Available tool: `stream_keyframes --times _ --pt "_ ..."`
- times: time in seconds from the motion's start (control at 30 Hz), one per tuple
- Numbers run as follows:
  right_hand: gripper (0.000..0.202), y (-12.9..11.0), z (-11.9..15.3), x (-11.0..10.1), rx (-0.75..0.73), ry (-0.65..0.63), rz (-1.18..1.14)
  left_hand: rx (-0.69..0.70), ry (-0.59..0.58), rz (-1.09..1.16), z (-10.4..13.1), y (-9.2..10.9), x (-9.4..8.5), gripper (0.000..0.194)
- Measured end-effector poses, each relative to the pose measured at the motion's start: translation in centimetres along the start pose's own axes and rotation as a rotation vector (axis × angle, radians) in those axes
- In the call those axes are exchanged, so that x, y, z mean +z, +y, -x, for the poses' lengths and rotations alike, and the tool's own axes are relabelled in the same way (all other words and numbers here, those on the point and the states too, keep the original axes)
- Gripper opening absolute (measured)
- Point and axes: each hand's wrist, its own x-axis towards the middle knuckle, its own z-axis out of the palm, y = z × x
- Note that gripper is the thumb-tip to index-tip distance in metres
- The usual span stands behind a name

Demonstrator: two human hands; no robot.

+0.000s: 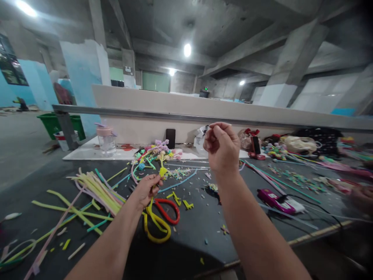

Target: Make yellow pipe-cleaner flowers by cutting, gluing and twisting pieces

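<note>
Between the fingers and thumb of my left hand (148, 187) is a yellow strip (163, 171). Its folded yellow end stands above the fingertips, and a long tail seems to hang below. Scissors (167, 211) with one red and one yellow handle lie just under this hand, their blades hidden from me. My right hand (222, 146) is raised higher and to the right, fingers curled into a pinch. Whatever it may hold is too small to make out. Yellow offcuts (176, 199) lie on the dark table between my hands.
A bundle of pale yellow strips (96, 186) lies left. Pastel flower-like pieces (160, 147) are heaped behind my left hand. A clear cup (105, 142) and a black phone (170, 138) stand at the back. A magenta device (276, 200) with a cable lies right, near another person's hand (361, 196).
</note>
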Motion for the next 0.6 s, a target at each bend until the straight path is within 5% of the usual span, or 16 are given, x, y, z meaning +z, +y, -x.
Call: stream_keyframes --times 0.13,0.2,0.27,0.37,0.6 --pt "0.011 0.6 4.6 -4.8 0.149 -0.119 0.254 -0.024 -0.016 0.020 0.1 0.0 0.1 0.025" --pt "0.010 2.2 7.4 -8.4 0.253 -0.109 0.442 -0.042 -0.043 0.034 0.2 0.0 0.2 0.025" --pt "0.010 3.9 9.7 -12.0 0.376 -0.065 0.874 -0.057 -0.071 0.046 0.3 0.0 0.3 0.024" --pt "0.010 5.9 11.8 -16.0 0.448 -0.024 1.074 -0.072 -0.094 0.056 0.5 0.0 0.5 0.023" --pt "0.026 7.7 13.0 -17.7 0.615 -0.118 1.260 -0.072 -0.107 0.081 0.2 -0.2 0.0 0.024"
